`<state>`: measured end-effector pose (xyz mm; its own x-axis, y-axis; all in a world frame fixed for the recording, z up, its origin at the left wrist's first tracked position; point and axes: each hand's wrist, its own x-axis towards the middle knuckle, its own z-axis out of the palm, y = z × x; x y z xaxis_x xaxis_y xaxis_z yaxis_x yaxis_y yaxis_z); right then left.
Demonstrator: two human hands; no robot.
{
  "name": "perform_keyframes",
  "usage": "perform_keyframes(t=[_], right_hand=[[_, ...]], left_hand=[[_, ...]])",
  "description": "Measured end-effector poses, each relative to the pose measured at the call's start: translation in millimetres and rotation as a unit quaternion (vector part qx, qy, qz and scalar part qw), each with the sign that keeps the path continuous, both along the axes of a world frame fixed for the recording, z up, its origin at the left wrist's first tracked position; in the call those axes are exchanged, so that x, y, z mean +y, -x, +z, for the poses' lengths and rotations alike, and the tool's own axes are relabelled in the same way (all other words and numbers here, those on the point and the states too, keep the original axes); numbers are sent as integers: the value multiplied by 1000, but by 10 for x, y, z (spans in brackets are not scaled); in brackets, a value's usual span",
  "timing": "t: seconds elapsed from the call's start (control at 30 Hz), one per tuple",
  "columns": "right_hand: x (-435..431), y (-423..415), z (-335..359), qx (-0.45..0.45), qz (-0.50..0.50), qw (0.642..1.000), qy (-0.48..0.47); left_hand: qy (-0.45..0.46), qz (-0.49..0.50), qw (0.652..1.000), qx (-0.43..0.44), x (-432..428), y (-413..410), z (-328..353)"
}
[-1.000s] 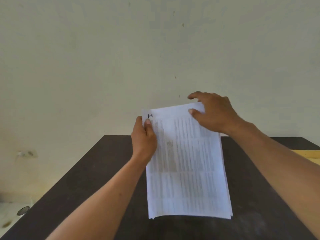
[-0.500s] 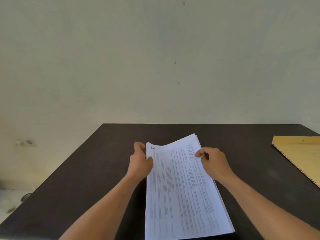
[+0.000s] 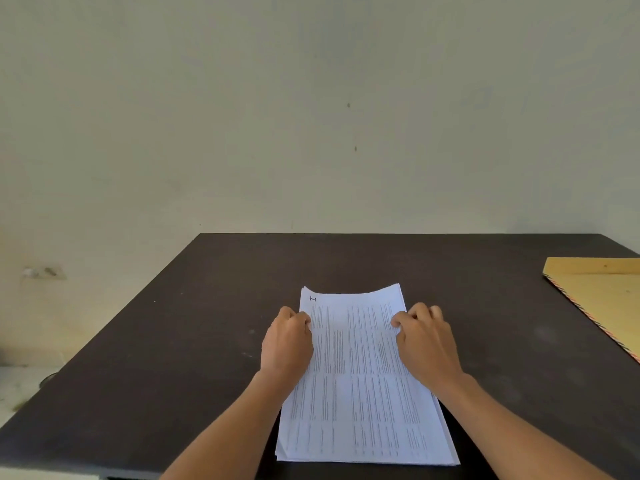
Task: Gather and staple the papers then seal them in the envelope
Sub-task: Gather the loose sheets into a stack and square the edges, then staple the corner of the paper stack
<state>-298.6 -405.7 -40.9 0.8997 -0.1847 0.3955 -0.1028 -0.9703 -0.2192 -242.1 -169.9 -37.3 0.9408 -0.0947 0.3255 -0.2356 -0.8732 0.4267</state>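
Observation:
A stack of white printed papers (image 3: 360,375) lies lengthwise on the dark table (image 3: 173,341), its far edge slightly curled up. My left hand (image 3: 287,344) pinches the stack's left edge near the far corner. My right hand (image 3: 426,341) grips the right edge opposite it. A brown envelope (image 3: 602,299) with a striped border lies flat at the table's right side, partly cut off by the frame. No stapler is in view.
A plain pale wall (image 3: 311,116) rises right behind the table's far edge. Left of the table, a pale floor (image 3: 17,386) shows below its edge.
The papers were held up in the air, then came down flat onto the table. My right hand moved from the stack's top edge to its right edge.

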Motion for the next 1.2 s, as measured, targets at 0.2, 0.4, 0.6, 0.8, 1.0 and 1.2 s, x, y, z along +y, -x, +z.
perform_keyframes(t=[0.2, 0.4, 0.6, 0.8, 1.0, 1.2], right_hand=[[-83, -50, 363, 140, -7, 988, -69], [-874, 260, 816, 149, -16, 980, -134], [-2160, 1179, 775, 148, -168, 967, -122], [-3194, 2006, 687, 144, -304, 935, -113], [-3583, 2184, 528, 173, -259, 935, -172], [-3294, 1939, 492, 163, -262, 944, -119]], left_hand=[[-118, 29, 993, 1, -21, -13, 176], [-117, -98, 988, 11, -769, -26, 624], [-100, -281, 954, 20, -2422, 372, 695], [-96, -415, 903, 56, -3825, 1068, 510], [-188, -480, 854, 66, -4254, 1355, 309], [-229, -449, 862, 58, -3970, 1253, 454]])
